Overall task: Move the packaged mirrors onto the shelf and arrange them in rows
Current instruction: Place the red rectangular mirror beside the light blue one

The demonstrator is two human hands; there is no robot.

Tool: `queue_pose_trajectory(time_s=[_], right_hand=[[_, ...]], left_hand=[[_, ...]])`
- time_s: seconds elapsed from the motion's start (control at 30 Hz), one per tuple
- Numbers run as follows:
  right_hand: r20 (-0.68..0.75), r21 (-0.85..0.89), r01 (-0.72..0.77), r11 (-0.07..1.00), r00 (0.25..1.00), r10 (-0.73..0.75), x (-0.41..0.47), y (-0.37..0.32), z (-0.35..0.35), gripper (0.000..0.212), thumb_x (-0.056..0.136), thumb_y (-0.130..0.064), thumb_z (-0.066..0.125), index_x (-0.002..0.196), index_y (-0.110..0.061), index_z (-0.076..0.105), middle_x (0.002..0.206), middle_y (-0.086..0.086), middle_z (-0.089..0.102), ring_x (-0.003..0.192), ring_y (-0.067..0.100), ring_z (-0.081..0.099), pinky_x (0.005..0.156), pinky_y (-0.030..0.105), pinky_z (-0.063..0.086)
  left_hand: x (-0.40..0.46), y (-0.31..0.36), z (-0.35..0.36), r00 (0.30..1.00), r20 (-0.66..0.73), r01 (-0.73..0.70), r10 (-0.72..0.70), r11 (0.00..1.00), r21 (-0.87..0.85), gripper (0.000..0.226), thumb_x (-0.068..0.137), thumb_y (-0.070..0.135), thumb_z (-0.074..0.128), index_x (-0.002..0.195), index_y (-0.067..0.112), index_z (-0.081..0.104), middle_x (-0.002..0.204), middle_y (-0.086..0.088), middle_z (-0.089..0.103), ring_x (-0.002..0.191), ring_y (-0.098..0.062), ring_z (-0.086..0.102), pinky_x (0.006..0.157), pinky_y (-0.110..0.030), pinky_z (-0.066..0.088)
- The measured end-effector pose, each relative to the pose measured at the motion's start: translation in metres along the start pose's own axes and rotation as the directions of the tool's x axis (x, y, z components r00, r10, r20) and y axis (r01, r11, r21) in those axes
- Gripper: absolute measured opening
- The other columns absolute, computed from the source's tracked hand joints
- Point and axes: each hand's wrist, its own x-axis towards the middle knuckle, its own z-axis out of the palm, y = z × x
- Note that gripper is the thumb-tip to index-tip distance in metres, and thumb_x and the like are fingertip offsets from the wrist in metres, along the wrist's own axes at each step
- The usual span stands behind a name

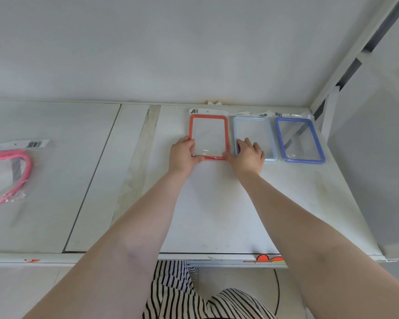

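Note:
Three packaged rectangular mirrors lie flat in a row at the back of the white shelf (217, 215): an orange-framed mirror (209, 125), a pale blue-framed mirror (253, 127) and a dark blue-framed mirror (298, 139) at the right. My left hand (182, 156) grips the orange mirror's near left corner, thumb under its lower edge. My right hand (249, 157) holds the orange mirror's near right corner with the thumb while its fingers lie across the pale blue mirror's near left part.
A pink heart-shaped packaged mirror (8, 176) lies far left on a neighbouring shelf board. A white upright post (332, 111) and side panel close the shelf on the right. The wall stands behind the row. Striped clothing shows below the shelf's front edge.

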Motion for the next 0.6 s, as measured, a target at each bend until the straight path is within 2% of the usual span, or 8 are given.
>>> queue_pose_trajectory(time_s=[0.03, 0.13, 0.3, 0.4, 0.53, 0.6], right_hand=[[0.001, 0.0, 0.001, 1.0, 1.0, -0.001, -0.001, 0.0, -0.001, 0.059, 0.087, -0.055, 0.055, 0.134, -0.019, 0.051, 0.142, 0.004, 0.048, 0.14, 0.032, 0.028, 0.116, 0.047, 0.022], [0.003, 0.0, 0.005, 1.0, 1.0, -0.005, -0.003, -0.002, -0.006, 0.059, 0.089, -0.052, 0.056, 0.137, -0.019, 0.049, 0.145, 0.003, 0.045, 0.142, 0.032, 0.026, 0.117, 0.045, 0.02], [0.002, 0.01, -0.001, 1.0, 1.0, 0.001, -0.004, -0.003, -0.007, 0.059, 0.089, -0.052, 0.056, 0.137, -0.019, 0.049, 0.145, 0.001, 0.045, 0.142, 0.031, 0.026, 0.117, 0.045, 0.02], [0.011, 0.028, -0.01, 1.0, 1.0, 0.01, -0.004, -0.003, -0.008, 0.061, 0.088, -0.051, 0.057, 0.139, -0.02, 0.047, 0.149, 0.002, 0.042, 0.144, 0.03, 0.023, 0.118, 0.045, 0.018], [-0.01, 0.072, -0.02, 0.997, 1.0, 0.021, -0.007, -0.006, -0.014, 0.061, 0.087, -0.049, 0.061, 0.14, -0.02, 0.047, 0.154, 0.004, 0.036, 0.146, 0.028, 0.02, 0.119, 0.042, 0.017], [-0.031, 0.106, 0.004, 0.994, 1.0, -0.001, -0.011, -0.007, -0.018, 0.061, 0.087, -0.046, 0.063, 0.139, -0.02, 0.048, 0.153, 0.004, 0.038, 0.145, 0.027, 0.023, 0.118, 0.042, 0.021]], left_hand=[[-0.001, 0.0, 0.001, 1.0, -0.002, 0.01, -0.01, 1.0, -0.001, 0.061, 0.065, 0.013, 0.084, 0.12, 0.003, 0.062, 0.129, -0.013, 0.057, 0.113, -0.026, 0.058, 0.093, -0.015, 0.038], [-0.002, -0.001, 0.002, 1.0, -0.016, 0.015, -0.016, 1.0, -0.014, 0.065, 0.064, 0.014, 0.085, 0.122, 0.003, 0.06, 0.128, -0.016, 0.059, 0.111, -0.027, 0.06, 0.098, -0.024, 0.044], [-0.003, 0.0, 0.002, 0.999, -0.014, 0.041, -0.042, 0.995, -0.09, 0.077, 0.064, 0.009, 0.085, 0.133, 0.007, 0.052, 0.127, -0.011, 0.06, 0.11, -0.023, 0.061, 0.101, -0.03, 0.047], [-0.003, -0.001, 0.002, 0.999, -0.028, 0.026, -0.025, 0.999, 0.026, 0.081, 0.065, 0.022, 0.085, 0.136, 0.013, 0.049, 0.119, -0.006, 0.064, 0.11, -0.028, 0.058, 0.101, -0.035, 0.045], [0.0, -0.005, 0.0, 0.999, -0.013, 0.032, -0.03, 0.983, 0.178, 0.079, 0.067, 0.044, 0.076, 0.137, 0.025, 0.045, 0.132, -0.01, 0.057, 0.128, -0.031, 0.045, 0.106, -0.036, 0.036], [-0.004, -0.001, -0.007, 1.0, -0.018, 0.022, -0.018, 0.975, 0.219, 0.075, 0.066, 0.055, 0.065, 0.133, 0.027, 0.046, 0.126, -0.012, 0.059, 0.12, -0.033, 0.051, 0.101, -0.038, 0.04]])
